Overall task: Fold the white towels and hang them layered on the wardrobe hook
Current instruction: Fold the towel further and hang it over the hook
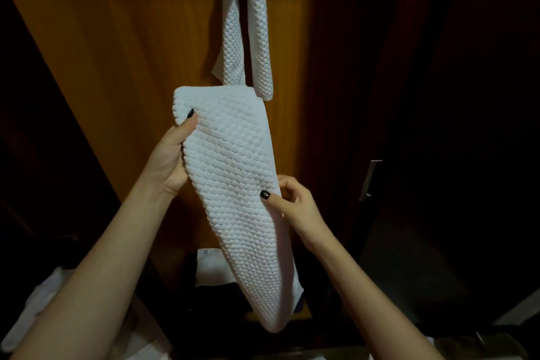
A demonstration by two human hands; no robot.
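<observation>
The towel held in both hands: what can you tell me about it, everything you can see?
The held towel is white, with a raised diamond weave that looks thick and soft. It is folded into a long band, squared at the top, narrowing to a rounded lower end. The left hand grips its upper left edge, thumb in front; the right hand pinches its right edge lower down. Its top overlaps the hanging towel behind it.

1. I see a folded towel: white, waffle-textured, a long narrow strip held in the air, tilted, its squared end up and its rounded end low.
2. Just above, a hanging towel, same weave, drapes in two tails (its support is hidden from me).
</observation>
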